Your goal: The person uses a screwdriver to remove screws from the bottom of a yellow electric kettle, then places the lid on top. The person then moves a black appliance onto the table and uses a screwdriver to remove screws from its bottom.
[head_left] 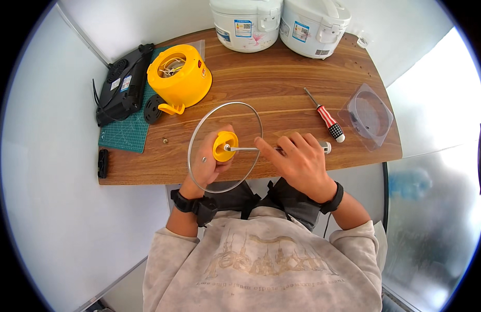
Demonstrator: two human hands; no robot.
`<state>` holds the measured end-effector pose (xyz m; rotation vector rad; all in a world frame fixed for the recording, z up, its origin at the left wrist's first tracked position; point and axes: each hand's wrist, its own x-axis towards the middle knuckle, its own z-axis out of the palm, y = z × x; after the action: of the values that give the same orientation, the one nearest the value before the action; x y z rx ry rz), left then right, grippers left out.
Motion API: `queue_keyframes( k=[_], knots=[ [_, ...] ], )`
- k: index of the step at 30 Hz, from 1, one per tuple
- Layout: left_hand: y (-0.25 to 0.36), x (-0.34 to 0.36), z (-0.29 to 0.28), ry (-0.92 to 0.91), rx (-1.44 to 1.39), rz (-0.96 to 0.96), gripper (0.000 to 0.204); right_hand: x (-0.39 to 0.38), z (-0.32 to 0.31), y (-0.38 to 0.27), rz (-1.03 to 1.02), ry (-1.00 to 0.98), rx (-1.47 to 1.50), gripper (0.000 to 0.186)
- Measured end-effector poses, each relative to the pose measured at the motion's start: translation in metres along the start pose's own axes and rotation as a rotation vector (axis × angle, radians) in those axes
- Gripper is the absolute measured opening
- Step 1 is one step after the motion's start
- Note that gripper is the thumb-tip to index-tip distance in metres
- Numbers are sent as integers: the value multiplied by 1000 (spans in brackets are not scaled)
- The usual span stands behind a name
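Observation:
A round glass lid with a metal rim (261, 122) is held up on edge above the table's near side. My left hand (201, 169) shows through the glass, its fingers wrapped round the lid's yellow knob (229, 139). In my right hand (303, 165) is a screwdriver (245, 149), its grey-white handle mostly covered by the fingers. Its metal shaft points left, and the tip meets a small pale part at the knob's middle. A small metal vent (204, 159) sits in the glass left of the knob.
Back left stand a yellow appliance base (191, 86) with wires inside, a black appliance (127, 86) and a green mat (123, 136). Two white rice cookers (249, 39) stand behind. A striped screwdriver (330, 122) and a clear plastic tray (373, 114) lie right.

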<state>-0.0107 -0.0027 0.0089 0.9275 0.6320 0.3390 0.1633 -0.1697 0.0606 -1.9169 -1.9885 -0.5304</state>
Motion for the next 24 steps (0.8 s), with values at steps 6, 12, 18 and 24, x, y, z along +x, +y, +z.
queue_keyframes(
  k=[6,12,18,24],
  knots=[
    [-4,2,-15,-126,207,62,42,4,-8,5,-59,-11,-57,43],
    [-31,17,-24,-33,1057,902,34,2,-11,4,-75,-66,-30,41],
    [-24,8,-23,-69,360,18,32,-14,5,-1,84,-173,182,42],
    [-31,9,-25,-55,1004,470,42,-22,20,-14,411,-246,603,30]
  ],
)
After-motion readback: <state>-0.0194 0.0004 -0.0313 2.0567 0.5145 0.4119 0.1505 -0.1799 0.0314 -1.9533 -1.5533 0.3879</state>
